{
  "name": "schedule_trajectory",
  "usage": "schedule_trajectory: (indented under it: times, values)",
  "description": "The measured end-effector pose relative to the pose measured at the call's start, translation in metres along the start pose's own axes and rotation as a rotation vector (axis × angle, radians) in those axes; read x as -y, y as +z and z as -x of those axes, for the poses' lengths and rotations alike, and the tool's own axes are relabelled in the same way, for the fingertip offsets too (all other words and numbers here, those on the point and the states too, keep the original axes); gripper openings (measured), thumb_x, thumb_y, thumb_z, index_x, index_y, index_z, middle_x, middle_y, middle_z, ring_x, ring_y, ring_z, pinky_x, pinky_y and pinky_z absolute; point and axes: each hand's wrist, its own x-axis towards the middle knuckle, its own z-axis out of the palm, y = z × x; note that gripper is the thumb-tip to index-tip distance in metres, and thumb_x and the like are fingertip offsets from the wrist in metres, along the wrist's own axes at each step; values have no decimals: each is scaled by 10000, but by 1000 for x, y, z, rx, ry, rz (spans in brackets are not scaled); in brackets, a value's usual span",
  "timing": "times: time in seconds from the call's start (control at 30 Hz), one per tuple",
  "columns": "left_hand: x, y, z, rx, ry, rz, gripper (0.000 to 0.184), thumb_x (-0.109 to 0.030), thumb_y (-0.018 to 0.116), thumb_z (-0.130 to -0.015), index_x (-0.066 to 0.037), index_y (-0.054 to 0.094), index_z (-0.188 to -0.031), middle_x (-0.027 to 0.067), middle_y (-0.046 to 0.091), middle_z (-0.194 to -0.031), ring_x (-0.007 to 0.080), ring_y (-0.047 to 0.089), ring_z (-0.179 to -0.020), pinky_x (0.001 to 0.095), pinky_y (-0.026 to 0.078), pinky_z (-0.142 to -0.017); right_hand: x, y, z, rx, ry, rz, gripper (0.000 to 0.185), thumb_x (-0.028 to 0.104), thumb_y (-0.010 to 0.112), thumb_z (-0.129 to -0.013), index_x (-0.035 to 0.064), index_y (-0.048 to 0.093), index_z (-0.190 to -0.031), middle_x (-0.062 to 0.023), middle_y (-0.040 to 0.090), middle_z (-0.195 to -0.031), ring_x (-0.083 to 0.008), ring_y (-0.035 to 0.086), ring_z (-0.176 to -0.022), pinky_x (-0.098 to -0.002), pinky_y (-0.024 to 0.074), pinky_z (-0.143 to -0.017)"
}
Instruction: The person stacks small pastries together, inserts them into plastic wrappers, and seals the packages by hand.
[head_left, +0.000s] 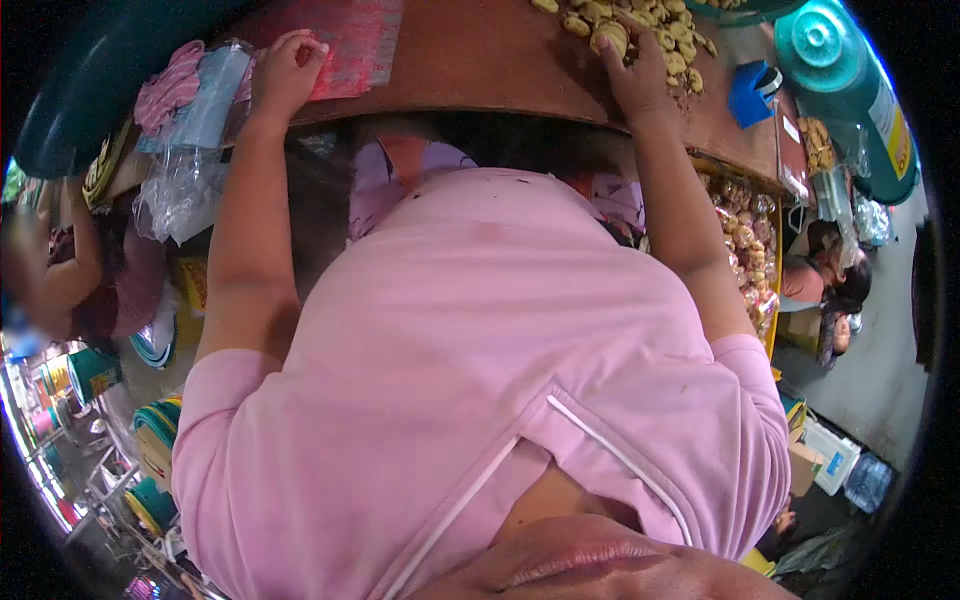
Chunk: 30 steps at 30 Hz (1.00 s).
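My right hand [642,80] is closed around a few round, pale-brown cookies [612,40] at the far side of the brown table. A loose pile of the same cookies [680,35] spreads beside and beyond it. My left hand [290,72] is over the near edge of red-printed plastic wrappers [350,45], thumb and fingers pressed together. Whatever is between those fingertips is too small to make out. Left of that hand lie a pink striped cloth [172,85] and a light-blue folded piece [208,95], with clear plastic [180,195] hanging over the table edge.
The brown table [480,60] runs across the top. A blue object [750,95] stands near its right end, beside a large teal container [860,90]. A yellow-edged crate of wrapped baked goods [745,235] is below right. Other people [825,270] are at both sides.
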Motion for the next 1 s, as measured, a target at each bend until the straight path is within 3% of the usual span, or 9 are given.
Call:
schedule_trajectory:
  times: [0.1,0.2,0.4,0.5,0.7,0.73,0.83,0.9,1.0]
  values:
    - [3,4,0,-38,58,-67,328,-469,702,-895,-152,726,-974,27,654,-1317,344,588,-1173,448,444,-1031,13,-7,2,56,13,27,559,406,770,-885,35,622,-1275,-157,697,-1120,-270,686,-1003,-370,541,-845]
    - [-9,-1,-1,29,17,-120,357,-477,715,-882,-127,706,-948,47,645,-1327,338,583,-1200,447,434,-1048,24,-13,4,99,36,26,566,408,767,-886,33,610,-1280,-171,682,-1160,-294,661,-1065,-382,521,-908]
    - [2,-5,-4,67,33,76,322,-376,758,-869,-72,650,-873,135,637,-1306,348,567,-1245,451,422,-1072,28,-24,7,185,102,-13,588,361,750,-905,-1,562,-1330,-189,655,-1235,-314,637,-1151,-392,494,-991]
    - [-7,-20,0,68,84,-15,261,-275,756,-881,-46,635,-861,154,640,-1293,344,577,-1233,438,439,-1060,30,-25,9,150,135,13,591,369,780,-847,117,589,-1346,-215,667,-1226,-382,654,-1109,-458,525,-972]
    - [35,-10,-11,66,15,250,158,-170,707,-922,-19,685,-881,133,656,-1264,292,618,-1164,380,489,-987,12,-13,7,81,158,-330,558,297,772,-846,100,595,-1337,-194,661,-1229,-340,640,-1154,-426,516,-987]
    - [32,-10,-12,48,20,243,163,-173,702,-929,-17,690,-884,129,660,-1256,286,621,-1157,374,490,-982,19,-15,4,15,95,-370,539,282,780,-844,85,601,-1313,-187,671,-1210,-326,648,-1136,-418,521,-976]
    - [21,-18,-9,55,25,186,184,-185,689,-948,-11,700,-891,124,671,-1237,279,627,-1145,366,492,-973,13,-14,3,40,174,-404,483,291,718,-925,24,583,-1304,-126,651,-1178,-224,628,-1083,-346,494,-957]
    - [9,-18,-11,59,16,113,200,-197,683,-957,-9,700,-894,127,675,-1234,286,627,-1149,373,492,-976,0,-9,3,2,109,-243,460,289,703,-941,50,584,-1315,-126,655,-1183,-228,632,-1084,-352,495,-960]
    - [32,-1,-15,43,91,54,228,-235,683,-960,-9,703,-928,149,672,-1242,309,618,-1177,406,485,-1009,9,-17,1,-14,182,-333,455,287,710,-935,52,581,-1304,-132,658,-1189,-237,631,-1086,-367,496,-963]
